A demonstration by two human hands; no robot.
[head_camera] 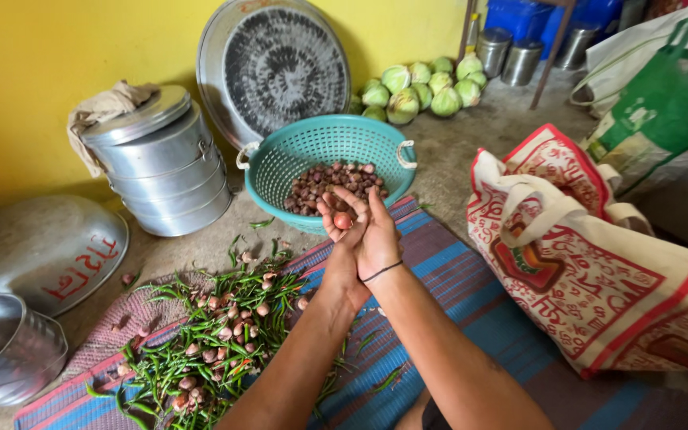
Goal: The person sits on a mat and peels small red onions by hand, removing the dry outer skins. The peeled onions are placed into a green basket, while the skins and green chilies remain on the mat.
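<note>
My left hand [338, 227] is held palm up with a small reddish shallot [343, 220] resting in it. My right hand [376, 235], with a thin black band at the wrist, presses against the left from the side, its fingers beside the shallot. Both hover just in front of a teal plastic basket [280, 163] that holds several dark red shallots [328, 185]. On the striped woven mat [455, 287] at lower left lies a heap of green chillies [209, 334] mixed with several shallots.
Stacked metal tins with a cloth on top [161, 163] stand at left, with a large round metal tray [280, 68] leaning on the yellow wall. Metal bowls [9, 350] sit at far left. Cabbages [420, 87] lie at the back. A red-and-white printed bag [591, 255] and a green bag [662, 103] are at right.
</note>
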